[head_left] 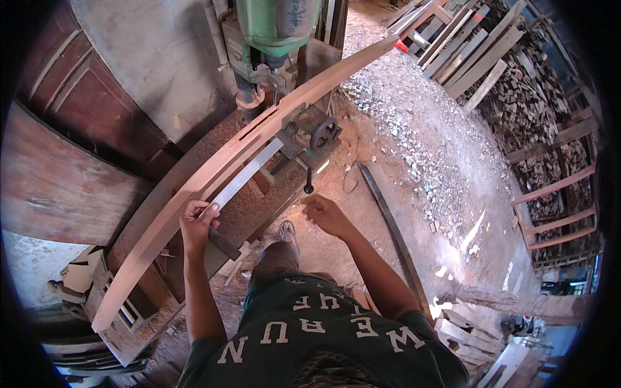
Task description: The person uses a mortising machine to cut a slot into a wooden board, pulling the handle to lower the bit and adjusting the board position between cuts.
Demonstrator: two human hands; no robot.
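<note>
our left hand (196, 222) is raised ahead of us, arm nearly straight, fingers curled closed in a grip. our right hand (325, 215) reaches forward with the elbow bent, fingers loosely open and spread, palm down, holding nothing.

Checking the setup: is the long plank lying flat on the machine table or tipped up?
Flat. The long plank rests broad face up across the machine table under the green drill head; the left hand presses its near edge.
</note>
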